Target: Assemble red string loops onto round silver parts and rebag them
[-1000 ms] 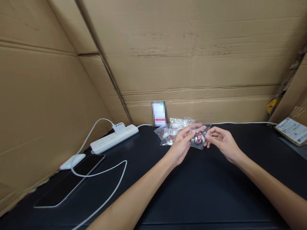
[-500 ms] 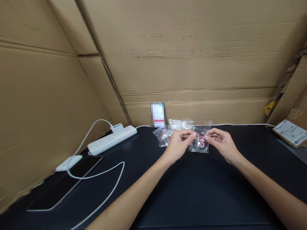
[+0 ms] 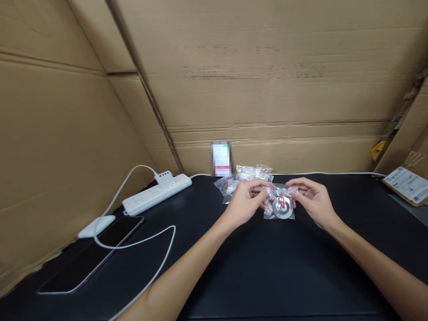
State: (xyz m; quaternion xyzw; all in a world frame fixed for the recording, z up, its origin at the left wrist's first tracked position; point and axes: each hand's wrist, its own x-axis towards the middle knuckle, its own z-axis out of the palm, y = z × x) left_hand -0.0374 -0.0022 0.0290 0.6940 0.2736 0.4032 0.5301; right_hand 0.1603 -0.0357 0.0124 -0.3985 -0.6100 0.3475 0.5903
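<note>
Between my hands is a small clear plastic bag point(image 3: 269, 215) with a round, shiny silver finger cymbal point(image 3: 282, 208) in it, a loop of red cord at its middle. Thumb and fingers of my left hand point(image 3: 249, 198) pinch the bag's upper left edge. On the other side, my right hand point(image 3: 312, 199) is closed on its upper right edge. The clear film covers some fingertips. Just behind my left hand lies a pile of crinkled clear plastic bags point(image 3: 252, 172) with bits of red inside, partly hidden by the hand.
A phone-like device point(image 3: 221, 158) with a blurred screen leans on the cardboard wall point(image 3: 267, 98). Left on the black table point(image 3: 274, 276) are a white power strip point(image 3: 157, 194), a cable, a white mouse-like object point(image 3: 96, 226) and a dark tablet point(image 3: 90, 258). A labelled package point(image 3: 406, 185) lies right.
The bag with the finger cymbal has come slightly nearer and lower. Its top edge, which stood up behind my fingers, is now folded down or stretched between my two hands.
</note>
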